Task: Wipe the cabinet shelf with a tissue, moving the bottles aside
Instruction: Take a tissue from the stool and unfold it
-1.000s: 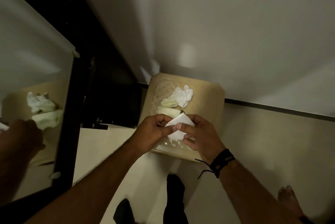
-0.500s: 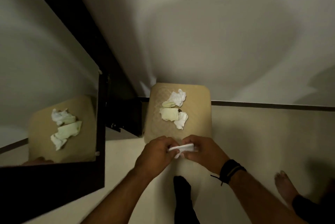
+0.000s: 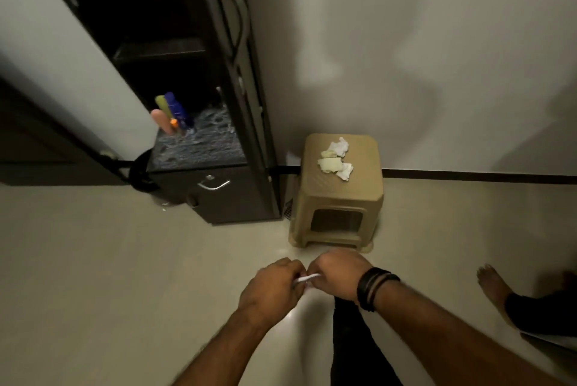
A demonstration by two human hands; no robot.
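Note:
A folded white tissue (image 3: 307, 278) is held between both hands, low in the view above the floor. My left hand (image 3: 271, 285) and my right hand (image 3: 338, 274) both pinch it with curled fingers. At the upper left stands a dark cabinet (image 3: 231, 198) with its door open. Its lower shelf (image 3: 203, 145) has a patterned liner. Several bottles (image 3: 170, 112), green, blue and pink among them, stand at the shelf's back left. Both hands are well in front of the cabinet and apart from it.
A tan plastic stool (image 3: 338, 198) stands against the wall right of the cabinet, with crumpled used tissues (image 3: 335, 157) on top. The open cabinet door (image 3: 62, 51) juts out at the left. A bare foot (image 3: 493, 285) rests on the floor at the right.
The view has pulled back and turned, so the cabinet shelf and bottles now show. Both hands, still holding the tissue, have drawn away from the stool toward me.

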